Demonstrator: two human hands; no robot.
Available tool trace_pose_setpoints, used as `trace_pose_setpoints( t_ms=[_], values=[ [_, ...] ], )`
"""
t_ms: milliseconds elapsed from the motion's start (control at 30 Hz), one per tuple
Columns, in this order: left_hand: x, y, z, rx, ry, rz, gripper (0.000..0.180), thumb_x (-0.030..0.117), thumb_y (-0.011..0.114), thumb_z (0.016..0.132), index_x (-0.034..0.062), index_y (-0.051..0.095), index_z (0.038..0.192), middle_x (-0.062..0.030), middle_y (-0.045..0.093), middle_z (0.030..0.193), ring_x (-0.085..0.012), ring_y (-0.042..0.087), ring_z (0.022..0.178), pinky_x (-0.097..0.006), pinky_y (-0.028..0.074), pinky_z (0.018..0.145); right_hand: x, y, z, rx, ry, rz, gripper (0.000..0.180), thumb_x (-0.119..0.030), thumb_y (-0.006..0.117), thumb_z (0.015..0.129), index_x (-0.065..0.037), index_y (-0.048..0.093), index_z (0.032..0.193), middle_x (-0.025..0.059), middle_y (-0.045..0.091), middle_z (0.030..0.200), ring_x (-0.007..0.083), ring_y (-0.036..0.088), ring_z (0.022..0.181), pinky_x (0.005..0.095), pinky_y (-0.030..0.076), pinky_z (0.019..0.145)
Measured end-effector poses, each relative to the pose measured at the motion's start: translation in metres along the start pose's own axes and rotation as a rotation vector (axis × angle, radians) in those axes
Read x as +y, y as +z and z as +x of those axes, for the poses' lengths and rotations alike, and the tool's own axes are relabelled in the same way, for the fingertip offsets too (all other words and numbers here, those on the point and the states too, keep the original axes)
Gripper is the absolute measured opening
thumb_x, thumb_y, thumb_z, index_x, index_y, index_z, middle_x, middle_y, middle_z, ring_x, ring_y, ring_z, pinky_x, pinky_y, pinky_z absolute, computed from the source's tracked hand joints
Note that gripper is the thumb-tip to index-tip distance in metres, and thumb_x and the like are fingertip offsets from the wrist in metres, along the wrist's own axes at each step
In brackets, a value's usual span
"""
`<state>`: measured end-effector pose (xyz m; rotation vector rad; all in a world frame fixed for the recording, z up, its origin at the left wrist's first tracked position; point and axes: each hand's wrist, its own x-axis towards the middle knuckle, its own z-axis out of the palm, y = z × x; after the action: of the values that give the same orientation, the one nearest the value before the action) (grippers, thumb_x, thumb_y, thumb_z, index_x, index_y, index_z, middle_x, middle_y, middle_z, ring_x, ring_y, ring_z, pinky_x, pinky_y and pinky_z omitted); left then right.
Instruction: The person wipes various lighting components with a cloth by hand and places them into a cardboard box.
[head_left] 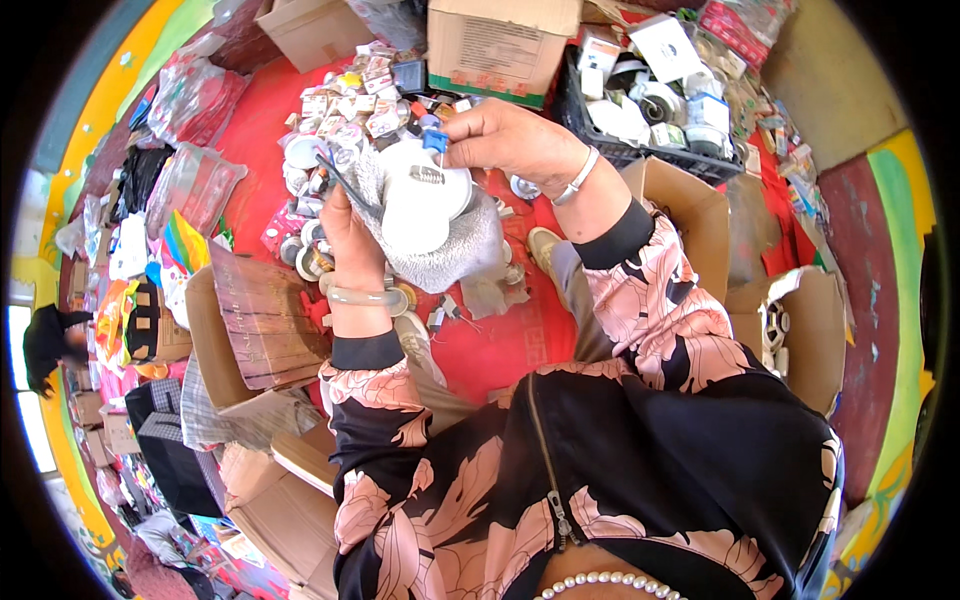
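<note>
Before me, a white rounded fixture [415,222], which looks like a lamp part with a small metal coil on it, rests against a fluffy grey cloth [470,245]. My left hand [350,245] is closed at the cloth's left edge, with its fingers partly hidden. Beside its thumb, a dark slim tool [349,186] slants across the cloth; its kind is unclear. Thumb and fingers of my right hand [515,145] pinch a small blue piece, like a connector [435,141], at the fixture's upper edge.
Behind the fixture, small boxes and white parts lie heaped [345,105] on a red floor covering [500,355]. A black crate [650,152] of lamp parts stands at the back right. Open cartons flank me, one at left [215,340] and one at right [815,320].
</note>
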<state>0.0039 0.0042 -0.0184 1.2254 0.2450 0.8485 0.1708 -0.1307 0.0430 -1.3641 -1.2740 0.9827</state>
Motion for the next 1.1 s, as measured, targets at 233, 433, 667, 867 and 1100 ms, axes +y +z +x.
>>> trace_pose_setpoints(
  t_ms=[233,433,667,867,1100],
  values=[
    [-0.029,-0.055,0.011,0.116,0.321,1.471,0.025,-0.004,0.043,0.076,-0.0041,0.06,0.095,-0.0227,0.064,0.084,-0.0384,0.062,0.078,-0.044,0.048,0.068,0.02,-0.076,-0.099,0.582,-0.212,0.299,0.015,-0.014,0.063,0.081,-0.001,0.065,0.088,0.0021,0.062,0.076,0.0103,0.057,0.064,0.0219,0.047,0.06],
    [-0.013,-0.009,0.004,0.186,0.258,0.97,0.023,0.013,0.045,0.09,-0.0065,0.057,0.094,-0.0151,0.061,0.088,-0.0229,0.056,0.076,-0.037,0.047,0.067,0.065,-0.182,-0.304,0.94,-0.05,-0.099,0.019,-0.008,0.063,0.081,0.002,0.061,0.097,0.0045,0.065,0.086,0.0195,0.064,0.079,0.0263,0.054,0.068],
    [-0.033,0.007,-0.001,0.203,0.107,0.887,0.028,0.017,0.043,0.091,-0.0076,0.057,0.094,-0.0138,0.06,0.088,-0.0217,0.055,0.076,-0.034,0.046,0.068,0.179,-0.128,-0.393,1.132,0.592,0.084,0.023,-0.019,0.063,0.083,0.0,0.064,0.096,0.0025,0.062,0.081,0.0101,0.058,0.072,0.0229,0.049,0.066],
    [-0.052,0.014,-0.005,0.19,0.013,1.136,0.034,0.021,0.042,0.091,-0.0102,0.057,0.09,-0.0171,0.061,0.082,-0.0226,0.054,0.072,-0.035,0.044,0.065,0.296,-0.106,-0.39,1.225,0.926,0.031,0.024,-0.017,0.068,0.071,0.003,0.067,0.084,0.0117,0.064,0.071,0.0186,0.064,0.057,0.0295,0.053,0.054],
    [-0.076,-0.004,-0.001,0.175,-0.071,1.215,0.031,0.015,0.039,0.089,-0.0114,0.054,0.087,-0.0169,0.056,0.075,-0.0229,0.046,0.067,-0.036,0.041,0.063,0.344,-0.108,-0.332,1.158,1.108,-0.493,0.028,-0.024,0.058,0.075,-0.003,0.065,0.092,0.0181,0.065,0.079,0.0289,0.065,0.073,0.0371,0.052,0.07]
  ],
)
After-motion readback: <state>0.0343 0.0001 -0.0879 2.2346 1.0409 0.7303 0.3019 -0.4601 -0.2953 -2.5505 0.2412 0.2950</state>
